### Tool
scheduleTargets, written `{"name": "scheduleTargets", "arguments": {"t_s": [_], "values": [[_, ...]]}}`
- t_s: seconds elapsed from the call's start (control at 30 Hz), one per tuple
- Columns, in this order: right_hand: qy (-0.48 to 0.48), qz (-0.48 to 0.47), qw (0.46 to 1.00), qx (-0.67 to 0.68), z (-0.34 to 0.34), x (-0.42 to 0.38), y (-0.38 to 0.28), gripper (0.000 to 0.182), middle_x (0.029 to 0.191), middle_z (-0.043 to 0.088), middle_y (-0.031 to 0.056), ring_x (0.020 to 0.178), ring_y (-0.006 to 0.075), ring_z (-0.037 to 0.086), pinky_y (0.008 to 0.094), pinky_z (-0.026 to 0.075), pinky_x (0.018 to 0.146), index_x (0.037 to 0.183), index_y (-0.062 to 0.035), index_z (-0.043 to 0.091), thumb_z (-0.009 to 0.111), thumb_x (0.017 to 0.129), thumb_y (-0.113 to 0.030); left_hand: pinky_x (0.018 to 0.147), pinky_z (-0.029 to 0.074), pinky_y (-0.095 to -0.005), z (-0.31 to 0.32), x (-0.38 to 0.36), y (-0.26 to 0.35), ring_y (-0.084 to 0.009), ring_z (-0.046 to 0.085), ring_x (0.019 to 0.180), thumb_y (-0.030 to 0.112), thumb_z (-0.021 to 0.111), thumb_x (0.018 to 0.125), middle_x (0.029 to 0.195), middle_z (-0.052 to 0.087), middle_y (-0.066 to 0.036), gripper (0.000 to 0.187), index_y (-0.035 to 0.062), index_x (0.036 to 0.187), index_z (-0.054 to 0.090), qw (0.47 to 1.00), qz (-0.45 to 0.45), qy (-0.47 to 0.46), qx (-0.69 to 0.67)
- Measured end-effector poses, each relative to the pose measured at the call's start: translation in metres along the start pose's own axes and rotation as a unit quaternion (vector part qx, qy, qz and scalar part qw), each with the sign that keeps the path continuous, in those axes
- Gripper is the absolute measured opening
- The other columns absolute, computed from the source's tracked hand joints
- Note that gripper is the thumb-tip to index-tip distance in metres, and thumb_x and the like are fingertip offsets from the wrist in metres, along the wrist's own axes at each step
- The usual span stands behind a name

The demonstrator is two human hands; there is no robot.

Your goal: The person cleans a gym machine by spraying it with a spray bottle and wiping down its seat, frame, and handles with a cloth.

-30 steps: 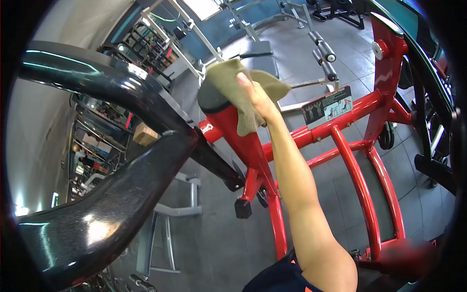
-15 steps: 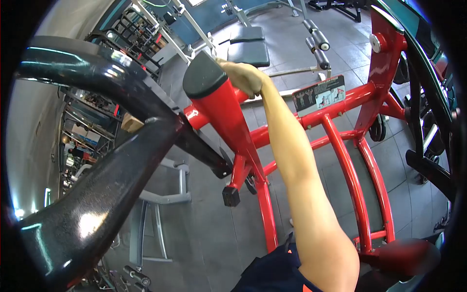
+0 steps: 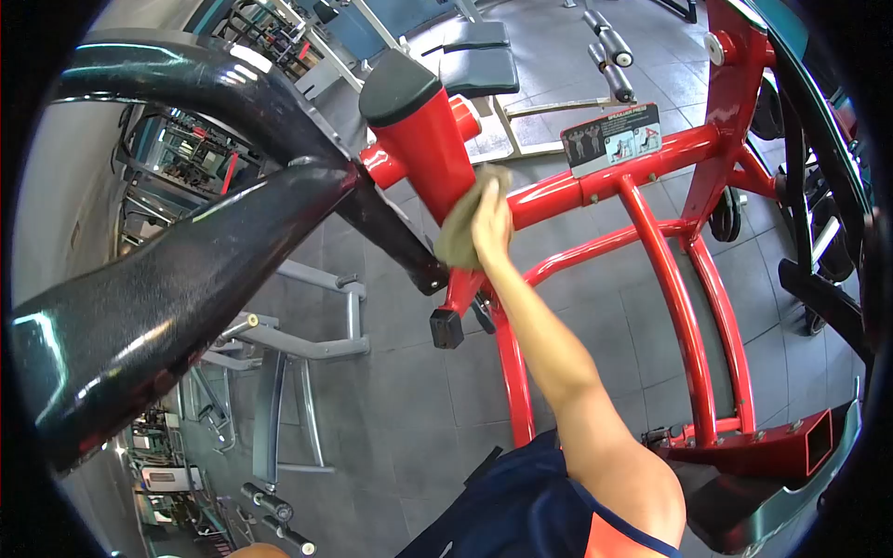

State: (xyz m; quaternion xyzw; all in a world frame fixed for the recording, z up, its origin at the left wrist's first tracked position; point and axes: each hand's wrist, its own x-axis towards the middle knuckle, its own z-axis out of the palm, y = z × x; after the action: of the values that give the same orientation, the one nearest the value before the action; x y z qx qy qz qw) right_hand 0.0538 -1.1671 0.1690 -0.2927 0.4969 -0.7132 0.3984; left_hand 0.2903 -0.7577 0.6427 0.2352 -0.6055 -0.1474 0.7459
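Note:
My right hand [image 3: 493, 223] presses an olive-brown cloth [image 3: 457, 238] against the lower part of a thick red post [image 3: 423, 139] on a weight machine. The fingers lie along the cloth, which drapes over the red tube beside the post. A black cap [image 3: 398, 88] covers the post's top end. Left of the post, glossy black machine arms [image 3: 205, 232] branch out toward me. A red crossbar [image 3: 614, 177] runs right from near the cloth and carries an instruction placard [image 3: 611, 139]. My left hand is out of the picture.
Curved red frame tubes [image 3: 665, 307] stand to the right of my arm. A padded black bench [image 3: 479, 70] stands behind the post, with foam rollers [image 3: 609, 56] beside it. A grey metal frame [image 3: 316, 346] is at the lower left, above dark floor tiles [image 3: 400, 418].
My right hand has moved down from behind the upper post to its lower front, bringing the cloth into clear view. The camera view has shifted slightly. A tan patch behind the black arm is gone.

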Motion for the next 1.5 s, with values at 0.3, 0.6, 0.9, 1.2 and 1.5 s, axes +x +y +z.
{"name": "scheduleTargets", "arguments": {"t_s": [0.3,0.6,0.9,1.2,1.5], "values": [[-0.029,-0.139,0.958,-0.247,0.006,-0.105,0.129,0.068,0.16,0.008,0.0309,0.146,0.0514,0.013,0.0538,0.02,0.118,0.156,-0.0095,0.02,0.054,0.098,-0.02,0.122,0.026,-0.0483,0.0,-0.002,0.023,-0.0466,0.013,0.147,0.001,0.042,0.091,0.158,0.012,-0.03,0.062,-0.0023,0.151,0.024,0.999,0.01,-0.031,-0.003],[-0.215,0.164,0.96,-0.071,-0.099,-0.189,0.124,0.041,0.132,0.058,0.0241,0.126,0.0376,0.054,0.0417,0.043,0.104,0.135,-0.0022,0.054,0.048,0.102,-0.026,0.122,0.027,-0.0484,-0.016,-0.012,0.048,-0.0471,0.014,0.147,0.002,0.043,0.091,0.158,0.013,-0.031,0.063,-0.0027,0.151,0.024,0.999,0.017,-0.042,-0.021],[-0.096,-0.121,0.977,0.147,0.033,-0.106,-0.039,0.059,0.143,0.046,0.0238,0.132,0.0313,0.044,0.0383,0.03,0.113,0.149,0.0038,0.028,0.048,0.102,-0.025,0.122,0.027,-0.0484,-0.018,-0.022,0.066,-0.0476,0.015,0.147,0.003,0.043,0.091,0.158,0.013,-0.031,0.063,-0.0031,0.15,0.024,0.998,0.033,-0.054,-0.03],[-0.136,0.202,0.824,0.511,0.081,-0.128,-0.158,0.055,0.142,0.051,0.008,0.127,0.02,0.049,0.0356,0.038,0.108,0.143,-0.005,0.045,0.038,0.107,-0.044,0.121,0.028,-0.0485,-0.008,-0.031,0.065,-0.0482,0.016,0.146,0.004,0.044,0.091,0.157,0.014,-0.032,0.063,-0.0035,0.15,0.024,0.996,0.061,-0.06,-0.03],[-0.234,-0.169,0.876,0.386,0.02,-0.198,-0.289,0.055,0.148,0.043,0.0186,0.134,0.0279,0.043,0.0374,0.029,0.114,0.147,0.0052,0.037,0.038,0.104,-0.029,0.121,0.028,-0.0485,0.027,-0.04,0.046,-0.0487,0.017,0.146,0.005,0.044,0.091,0.157,0.015,-0.032,0.063,-0.004,0.15,0.024,0.995,0.068,-0.068,-0.034]]}}
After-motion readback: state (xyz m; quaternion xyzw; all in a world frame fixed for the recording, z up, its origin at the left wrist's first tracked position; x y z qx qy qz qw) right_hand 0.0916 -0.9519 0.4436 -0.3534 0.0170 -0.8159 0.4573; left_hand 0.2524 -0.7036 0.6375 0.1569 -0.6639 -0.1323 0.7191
